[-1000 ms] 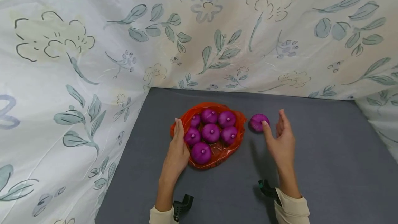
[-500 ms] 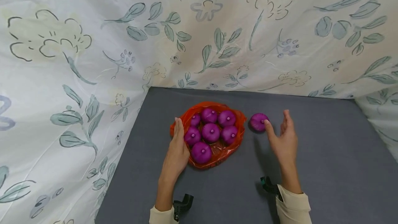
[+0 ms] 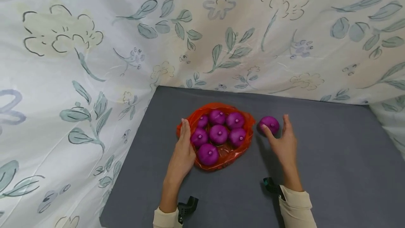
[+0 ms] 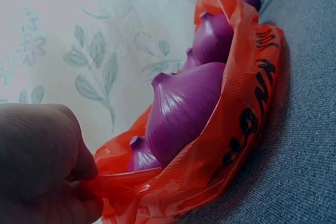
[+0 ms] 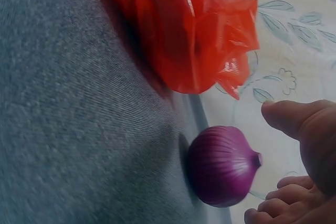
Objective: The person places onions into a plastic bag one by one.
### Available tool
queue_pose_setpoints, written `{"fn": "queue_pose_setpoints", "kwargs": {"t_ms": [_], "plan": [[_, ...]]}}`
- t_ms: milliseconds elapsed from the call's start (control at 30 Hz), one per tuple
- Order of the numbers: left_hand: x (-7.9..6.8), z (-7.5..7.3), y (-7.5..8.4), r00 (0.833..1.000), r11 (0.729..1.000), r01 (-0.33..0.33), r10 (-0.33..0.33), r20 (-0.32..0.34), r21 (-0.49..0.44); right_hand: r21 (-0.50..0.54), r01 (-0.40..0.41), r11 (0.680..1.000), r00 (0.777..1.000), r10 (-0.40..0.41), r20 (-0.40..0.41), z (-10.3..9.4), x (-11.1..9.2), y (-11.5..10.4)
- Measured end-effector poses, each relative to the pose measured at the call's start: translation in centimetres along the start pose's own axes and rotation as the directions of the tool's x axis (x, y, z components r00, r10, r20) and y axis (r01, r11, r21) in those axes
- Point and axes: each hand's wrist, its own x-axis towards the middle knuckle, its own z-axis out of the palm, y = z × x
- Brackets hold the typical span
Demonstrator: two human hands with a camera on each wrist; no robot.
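Note:
An orange-red plastic bag (image 3: 227, 157) with dark lettering sits on the grey table, its mouth rolled wide. Several purple onions (image 3: 218, 134) lie inside. My left hand (image 3: 182, 154) is at the bag's left side; in the left wrist view its thumb and fingers pinch the plastic edge. One loose onion (image 3: 272, 123) rests on the table just right of the bag. Over it hovers my right hand (image 3: 286, 147), thumb and fingers spread apart; the thumb overlaps the onion in the head view. From the right wrist, a gap shows between the thumb (image 5: 294, 116) and that onion (image 5: 221, 166).
Grey cloth covers the table (image 3: 329, 164). A pale flower-patterned curtain (image 3: 202, 52) hangs behind it and along the left side. Each wrist wears a black camera mount, the left one (image 3: 188, 207) and the right one (image 3: 271, 186) above the table.
My right hand has moved left over the loose onion, so its thumb now overlaps it. My left hand stays at the bag. The head view has shifted slightly.

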Motion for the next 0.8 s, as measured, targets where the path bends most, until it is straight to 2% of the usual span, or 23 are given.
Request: {"fn": "queue_pose_setpoints", "kwargs": {"t_ms": [300,533,800], "plan": [[0.0,0.2,-0.1,1.000,0.999,-0.025,0.026,-0.009,0.031,-0.072,0.007,0.997,1.000,-0.007,-0.005,0.8,0.3,0.8],[0.0,0.3,-0.1,0.999,0.999,-0.042,0.042,-0.012,0.034,-0.150,0.041,0.988,0.999,-0.044,-0.016,1.3,0.5,1.2],[-0.2,0.3,-0.1,1.000,0.999,-0.026,0.026,-0.001,0.025,-0.173,0.045,0.984,0.998,-0.051,-0.029,1.7,0.5,1.6]]}}
